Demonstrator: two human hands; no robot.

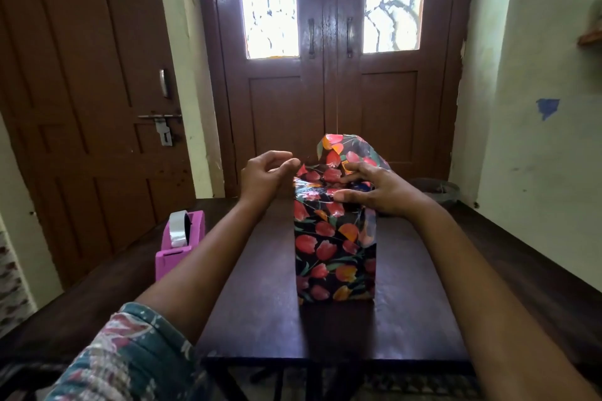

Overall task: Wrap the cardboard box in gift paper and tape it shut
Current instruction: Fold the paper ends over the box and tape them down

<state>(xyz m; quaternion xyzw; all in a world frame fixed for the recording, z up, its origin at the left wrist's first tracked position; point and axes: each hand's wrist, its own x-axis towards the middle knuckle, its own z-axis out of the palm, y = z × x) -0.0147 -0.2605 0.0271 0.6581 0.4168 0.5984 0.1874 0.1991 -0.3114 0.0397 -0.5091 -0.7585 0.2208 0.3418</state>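
The box (335, 257) stands upright mid-table, covered in black gift paper with red and orange tulips. At its top the paper is folded inward, and one flap (345, 146) still sticks up at the back. My right hand (374, 189) presses on the folded top, fingers spread across the folds and thumb lying on the front face. My left hand (267, 172) hovers just left of the box's top edge, with thumb and curled fingers brought together on what looks like a faint strip of clear tape.
A pink tape dispenser (180, 244) with a roll of clear tape stands on the table's left side. The dark wooden table (260, 319) ends close to me. Brown doors rise behind the box, and a dark round bowl (436, 189) lies on the floor at the right.
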